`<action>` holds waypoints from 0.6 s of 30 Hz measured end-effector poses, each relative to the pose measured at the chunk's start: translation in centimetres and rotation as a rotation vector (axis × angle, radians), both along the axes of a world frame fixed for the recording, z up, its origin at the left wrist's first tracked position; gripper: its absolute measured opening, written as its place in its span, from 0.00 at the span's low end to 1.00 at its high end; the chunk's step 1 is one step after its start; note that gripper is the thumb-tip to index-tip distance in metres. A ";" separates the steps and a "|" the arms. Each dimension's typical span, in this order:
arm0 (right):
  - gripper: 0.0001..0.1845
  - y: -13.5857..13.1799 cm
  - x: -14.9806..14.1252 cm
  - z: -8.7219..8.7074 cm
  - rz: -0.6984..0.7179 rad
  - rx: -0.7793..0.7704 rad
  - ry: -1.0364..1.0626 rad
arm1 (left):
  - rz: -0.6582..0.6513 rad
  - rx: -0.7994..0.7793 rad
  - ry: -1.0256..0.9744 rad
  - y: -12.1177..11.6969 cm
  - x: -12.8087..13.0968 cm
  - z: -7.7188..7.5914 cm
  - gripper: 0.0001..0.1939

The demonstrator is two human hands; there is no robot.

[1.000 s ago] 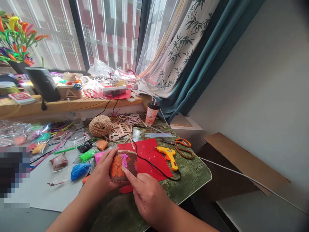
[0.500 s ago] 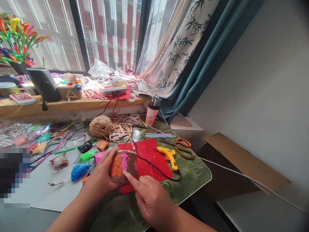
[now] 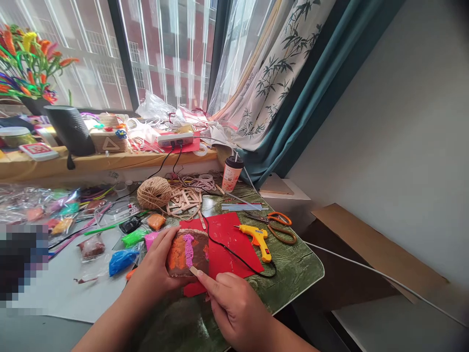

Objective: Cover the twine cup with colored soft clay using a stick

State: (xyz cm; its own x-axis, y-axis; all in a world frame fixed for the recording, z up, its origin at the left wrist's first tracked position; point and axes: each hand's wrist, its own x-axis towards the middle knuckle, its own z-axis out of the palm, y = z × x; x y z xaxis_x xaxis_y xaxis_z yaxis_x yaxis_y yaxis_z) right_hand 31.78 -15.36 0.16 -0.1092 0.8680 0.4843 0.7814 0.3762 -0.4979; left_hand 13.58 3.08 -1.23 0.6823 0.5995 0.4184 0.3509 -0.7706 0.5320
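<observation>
My left hand point(image 3: 157, 264) is wrapped round a brown clay-covered container point(image 3: 200, 256) with a twine-like rim, holding it tilted above the table. Orange patches and a pink-purple clay strip point(image 3: 188, 249) cover its side. Closed on a small wooden craft stick point(image 3: 193, 270), my right hand point(image 3: 234, 303) presses the stick's tip at the strip's lower end. The rest of the stick is hidden by the fingers. Behind the container lies a red sheet point(image 3: 234, 244), with a yellow glue gun point(image 3: 258, 238) on its right part.
Orange-handled scissors point(image 3: 280, 227) lie right of the glue gun, whose black cord crosses the sheet. A lidded paper cup point(image 3: 232, 173), a twine ball point(image 3: 154, 193) and craft sticks point(image 3: 185, 200) stand behind. Bagged clay point(image 3: 122, 261) lies at left.
The pink-purple strip has grown longer downward on the container. My right hand with the craft stick has moved slightly down along it. My left hand keeps its hold.
</observation>
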 end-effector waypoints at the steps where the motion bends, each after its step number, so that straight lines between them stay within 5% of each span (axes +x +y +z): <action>1: 0.33 0.0 0.0 -0.1 -0.001 -0.004 -0.001 | 0.000 -0.002 -0.006 0.0 0.0 -0.1 0.50; 5: 0.34 -0.2 0.2 0.0 0.018 0.001 -0.004 | 0.011 -0.021 0.003 -0.1 0.0 -0.3 0.52; 12: 0.36 -0.5 2.2 2.6 -0.001 0.068 0.000 | 0.037 -0.106 0.026 -0.1 0.0 -0.6 0.54; 18: 0.33 2.5 0.2 0.9 -0.095 0.103 0.085 | 0.073 -0.009 0.033 -0.8 -0.3 -1.1 0.53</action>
State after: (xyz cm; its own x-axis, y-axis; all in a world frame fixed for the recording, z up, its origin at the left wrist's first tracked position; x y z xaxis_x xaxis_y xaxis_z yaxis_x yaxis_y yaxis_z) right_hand 31.94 -12.90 1.08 0.0163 0.8176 0.5756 0.7727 0.3551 -0.5262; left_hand 13.31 2.32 -2.30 0.6497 0.6519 0.3911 0.4235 -0.7376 0.5259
